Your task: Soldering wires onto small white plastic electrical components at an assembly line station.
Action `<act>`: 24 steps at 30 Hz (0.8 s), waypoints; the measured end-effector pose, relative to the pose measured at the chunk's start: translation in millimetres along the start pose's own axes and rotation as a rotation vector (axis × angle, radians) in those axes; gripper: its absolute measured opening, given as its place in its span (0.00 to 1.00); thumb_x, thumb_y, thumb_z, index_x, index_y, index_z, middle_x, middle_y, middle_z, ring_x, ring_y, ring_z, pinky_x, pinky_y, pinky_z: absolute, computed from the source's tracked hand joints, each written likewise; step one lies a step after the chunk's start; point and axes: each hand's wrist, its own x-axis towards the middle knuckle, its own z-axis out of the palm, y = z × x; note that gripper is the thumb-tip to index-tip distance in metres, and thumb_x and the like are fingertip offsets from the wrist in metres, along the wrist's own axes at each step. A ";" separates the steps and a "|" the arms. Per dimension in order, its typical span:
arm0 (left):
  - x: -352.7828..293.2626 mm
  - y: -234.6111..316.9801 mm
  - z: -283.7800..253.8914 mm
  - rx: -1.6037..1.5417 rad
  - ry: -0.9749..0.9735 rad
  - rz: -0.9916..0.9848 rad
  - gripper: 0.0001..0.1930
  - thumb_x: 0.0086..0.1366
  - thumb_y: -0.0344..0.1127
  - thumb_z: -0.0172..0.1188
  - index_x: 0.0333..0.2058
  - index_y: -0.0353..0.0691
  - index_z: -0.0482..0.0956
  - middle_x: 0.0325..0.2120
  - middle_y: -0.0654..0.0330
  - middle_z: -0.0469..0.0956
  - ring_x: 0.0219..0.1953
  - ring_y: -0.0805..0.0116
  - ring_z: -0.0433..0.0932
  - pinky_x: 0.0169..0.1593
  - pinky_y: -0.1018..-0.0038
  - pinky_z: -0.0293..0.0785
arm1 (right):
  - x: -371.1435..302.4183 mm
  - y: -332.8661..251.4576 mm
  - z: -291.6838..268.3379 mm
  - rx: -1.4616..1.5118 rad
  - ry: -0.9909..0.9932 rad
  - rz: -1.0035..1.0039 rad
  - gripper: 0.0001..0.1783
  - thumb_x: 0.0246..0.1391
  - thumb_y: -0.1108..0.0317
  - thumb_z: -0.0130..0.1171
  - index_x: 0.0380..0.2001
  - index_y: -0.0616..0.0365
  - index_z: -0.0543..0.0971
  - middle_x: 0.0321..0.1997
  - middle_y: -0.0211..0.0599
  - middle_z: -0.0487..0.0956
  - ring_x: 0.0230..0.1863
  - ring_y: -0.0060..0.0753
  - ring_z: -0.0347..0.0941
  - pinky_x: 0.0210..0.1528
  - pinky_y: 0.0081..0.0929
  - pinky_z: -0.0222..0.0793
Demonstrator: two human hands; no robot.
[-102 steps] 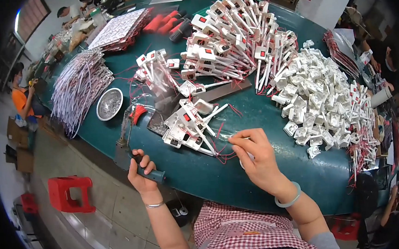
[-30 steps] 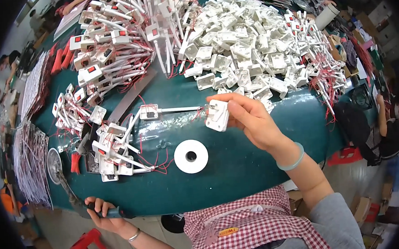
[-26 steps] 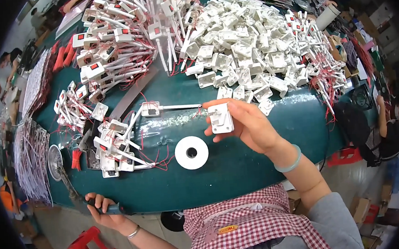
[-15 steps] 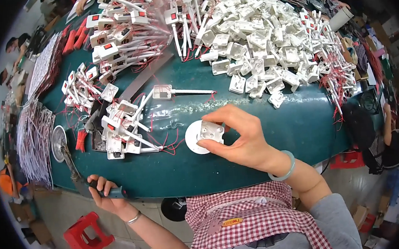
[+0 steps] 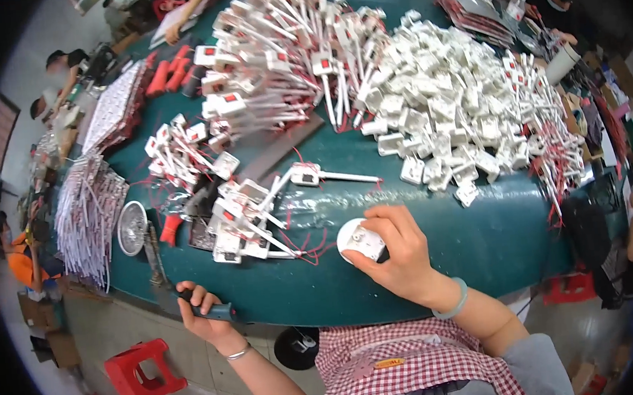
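Note:
My right hand [image 5: 409, 261] pinches a small white plastic housing [image 5: 367, 245] between thumb and fingers, over a round white disc [image 5: 344, 234] on the green table. Whether the housing touches the disc I cannot tell. At the table's front left edge, my left hand [image 5: 204, 314] is wrapped round a hand tool with a teal and black handle [image 5: 223, 311]; its kind is unclear. Beyond that hand lies a group of white housings [image 5: 240, 236] with white tubes and red wires. One wired housing [image 5: 305, 175] with a tube lies on its own further back.
A large heap of white housings [image 5: 442, 101] covers the back right of the table [image 5: 438, 262]. Many tubed units with red switches [image 5: 263, 69] are piled at the back. A metal bowl [image 5: 133, 228] and bundled white tubes [image 5: 87, 221] stand left. A red stool [image 5: 145, 371] is on the floor.
The whole view has shifted, so the table's things appear further right and lower. My right hand keeps its pinch on the housing by the disc. My left hand still grips the tool.

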 end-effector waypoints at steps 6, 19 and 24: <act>-6.6 2.6 -3.4 0.008 -0.036 0.014 0.12 0.72 0.34 0.50 0.50 0.34 0.67 0.47 0.53 0.72 0.35 0.71 0.69 0.33 0.77 0.71 | -7.2 -13.8 -0.4 0.017 -0.074 0.090 0.38 0.36 0.60 0.76 0.51 0.62 0.71 0.51 0.45 0.73 0.47 0.50 0.72 0.47 0.39 0.72; 0.8 -3.8 2.1 0.000 0.025 0.004 0.12 0.72 0.33 0.50 0.49 0.34 0.66 0.46 0.54 0.72 0.34 0.71 0.69 0.33 0.77 0.70 | -20.5 -4.8 9.5 0.033 -0.126 0.167 0.41 0.37 0.67 0.75 0.56 0.59 0.69 0.54 0.47 0.72 0.54 0.51 0.71 0.52 0.40 0.71; -1.0 1.2 3.1 0.007 0.012 -0.003 0.12 0.72 0.33 0.51 0.49 0.34 0.66 0.46 0.55 0.72 0.34 0.72 0.68 0.33 0.76 0.70 | -4.8 1.4 -19.4 0.158 -0.186 0.187 0.37 0.49 0.60 0.69 0.59 0.63 0.66 0.60 0.53 0.68 0.60 0.57 0.65 0.61 0.44 0.63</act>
